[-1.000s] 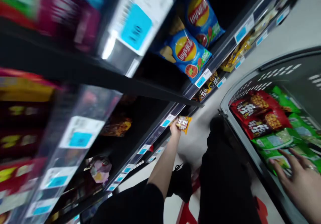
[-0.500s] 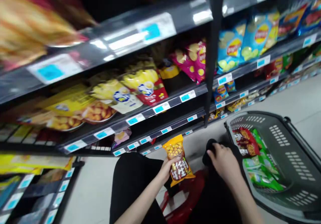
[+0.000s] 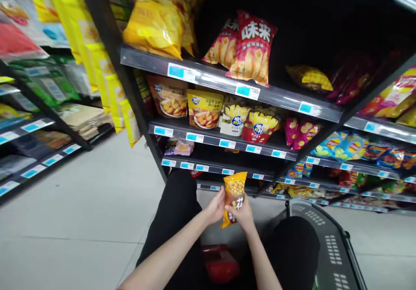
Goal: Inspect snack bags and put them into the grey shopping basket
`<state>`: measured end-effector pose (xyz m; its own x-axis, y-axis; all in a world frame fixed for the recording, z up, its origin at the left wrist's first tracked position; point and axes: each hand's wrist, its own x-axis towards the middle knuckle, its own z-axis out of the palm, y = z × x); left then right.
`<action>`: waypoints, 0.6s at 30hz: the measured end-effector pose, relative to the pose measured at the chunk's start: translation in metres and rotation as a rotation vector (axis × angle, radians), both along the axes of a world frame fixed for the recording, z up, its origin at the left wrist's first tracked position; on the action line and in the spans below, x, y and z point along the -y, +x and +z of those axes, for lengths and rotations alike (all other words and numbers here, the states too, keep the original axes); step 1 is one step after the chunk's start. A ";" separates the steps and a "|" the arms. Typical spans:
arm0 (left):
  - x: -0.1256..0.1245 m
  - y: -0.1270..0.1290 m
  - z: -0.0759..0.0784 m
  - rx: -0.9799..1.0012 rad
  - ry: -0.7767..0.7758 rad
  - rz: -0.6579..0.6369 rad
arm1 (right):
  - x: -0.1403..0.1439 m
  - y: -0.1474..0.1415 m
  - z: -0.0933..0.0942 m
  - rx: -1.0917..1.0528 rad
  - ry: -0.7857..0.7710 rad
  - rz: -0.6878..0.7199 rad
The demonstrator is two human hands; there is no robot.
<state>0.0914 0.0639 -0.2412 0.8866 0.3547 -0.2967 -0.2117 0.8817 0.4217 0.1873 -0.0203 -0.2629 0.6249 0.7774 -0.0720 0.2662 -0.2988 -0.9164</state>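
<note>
Gripping the orange snack bag (image 3: 233, 198) along its right side, the right hand (image 3: 244, 214) is resting its thumb across the printed front. The left hand (image 3: 216, 205) is touching the opposite edge; whether it is also clamping cannot be told. The bag is sitting between both hands, in front of the lower shelf (image 3: 214, 169). Its long axis is pointing away from the person, the far end leaning slightly right. The basket (image 3: 344, 238) is standing beyond the right knee (image 3: 299, 238), nearer the right hand.
</note>
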 end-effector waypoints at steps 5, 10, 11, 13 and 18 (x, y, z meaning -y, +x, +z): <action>-0.009 0.002 -0.001 -0.068 0.230 0.081 | 0.016 0.000 0.005 0.088 -0.013 -0.063; -0.021 0.011 -0.008 -0.336 0.508 0.128 | 0.034 0.000 0.000 0.208 -0.110 -0.030; -0.022 0.014 -0.011 -0.356 0.500 0.125 | 0.038 0.002 -0.003 0.233 -0.134 -0.018; -0.022 0.019 -0.018 -0.394 0.467 0.140 | 0.043 0.008 -0.009 0.295 -0.167 0.003; -0.021 0.027 -0.026 -0.446 0.365 0.197 | 0.047 0.028 -0.024 0.035 -0.064 0.116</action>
<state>0.1184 0.0853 -0.2675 0.6121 0.6484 -0.4526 -0.0901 0.6259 0.7747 0.2157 -0.0677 -0.2870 0.5345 0.8389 -0.1031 0.3337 -0.3215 -0.8861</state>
